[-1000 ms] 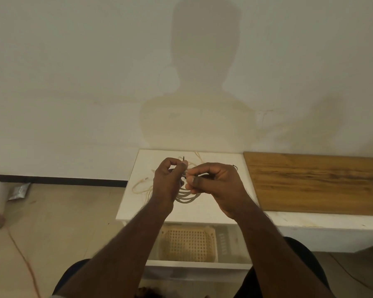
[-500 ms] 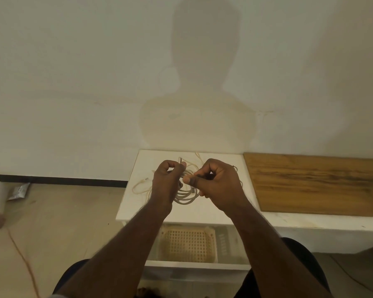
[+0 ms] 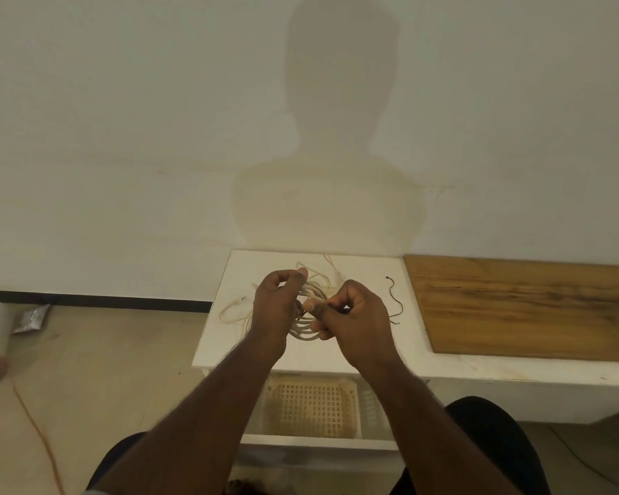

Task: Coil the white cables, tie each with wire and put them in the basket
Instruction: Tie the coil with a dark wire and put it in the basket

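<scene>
I hold the coiled white cable (image 3: 310, 317) up over the white table (image 3: 301, 355), between my two hands. My left hand (image 3: 277, 307) has its fingers curled round the coil's left side, thumb tip up at about 12 o'clock of the loops. My right hand (image 3: 354, 316) is clenched on the coil's right side, thumb and forefinger pinched together at the loops; I think a bit of dark tie wire sits in that pinch, but it is too small to be sure. Several turns of the cable sag out below my knuckles at 6 o'clock.

More loose white cable (image 3: 235, 310) lies on the table top at 9 o'clock of my left hand, and further strands (image 3: 331, 267) trail at 12 o'clock behind the coil, toward the wall (image 3: 158, 137). A thin black wire (image 3: 395, 301) lies bent on the table at 3 o'clock of my right hand, apart from it. Just beyond that, still at 3 o'clock, a wooden board (image 3: 529, 309) rests on the surface against the wall.

The basket (image 3: 311, 409), pale with a grid bottom, sits on the lower shelf under the table, at 6 o'clock of my hands, between my forearms. On the floor far off at 9 o'clock lie a crumpled silvery packet (image 3: 33, 317) and an orange cord (image 3: 33, 423).
</scene>
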